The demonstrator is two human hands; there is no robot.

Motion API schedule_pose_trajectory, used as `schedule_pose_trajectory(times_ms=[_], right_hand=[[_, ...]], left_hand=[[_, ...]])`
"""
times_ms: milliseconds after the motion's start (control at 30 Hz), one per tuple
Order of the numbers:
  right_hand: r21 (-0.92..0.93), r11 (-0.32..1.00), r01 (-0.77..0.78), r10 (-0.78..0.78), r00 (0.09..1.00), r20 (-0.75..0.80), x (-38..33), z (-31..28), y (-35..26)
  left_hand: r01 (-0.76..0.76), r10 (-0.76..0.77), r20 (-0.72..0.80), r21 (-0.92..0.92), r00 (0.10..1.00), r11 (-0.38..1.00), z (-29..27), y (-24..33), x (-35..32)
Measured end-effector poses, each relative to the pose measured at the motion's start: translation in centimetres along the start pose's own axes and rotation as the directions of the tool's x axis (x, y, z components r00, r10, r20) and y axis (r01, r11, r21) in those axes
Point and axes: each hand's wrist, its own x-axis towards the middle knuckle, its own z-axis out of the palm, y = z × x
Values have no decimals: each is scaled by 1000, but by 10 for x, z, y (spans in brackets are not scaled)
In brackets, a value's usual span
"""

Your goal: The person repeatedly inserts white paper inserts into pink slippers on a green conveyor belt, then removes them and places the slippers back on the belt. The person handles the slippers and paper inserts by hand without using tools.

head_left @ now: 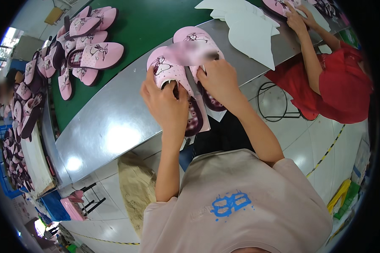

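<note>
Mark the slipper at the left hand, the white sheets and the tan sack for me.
Slipper [170, 72]: head view, pink upper.
White sheets [250, 36]: head view, top sheet's middle.
Tan sack [136, 185]: head view, visible middle.

The bare left forearm [169, 162] runs almost straight up the view, while the right forearm [259, 133] slants up and leftward. The left hand [166, 101] and right hand [221, 80] are near each other but apart, the left slightly closer to the body. Both show their backs, fingers curled in a grip; the right hand's fingertips are largely hidden.
</note>
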Motion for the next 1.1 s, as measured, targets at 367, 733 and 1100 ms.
schedule_pose_trajectory(times_ms=[367, 733, 1100], right_hand=[[114, 985, 130, -122, 990, -75, -12, 2, 10], [106, 987, 118, -110, 991, -81, -12, 1, 7], [101, 954, 282, -287, 957, 34, -63, -35, -6]], left_hand=[[-12, 6, -42, -137, 999, 990, 4, -2, -2], [-61, 45, -90, -188, 995, 980, 4, -7, -5], [-126, 95, -84, -545, 992, 829, -25, 1, -53]])
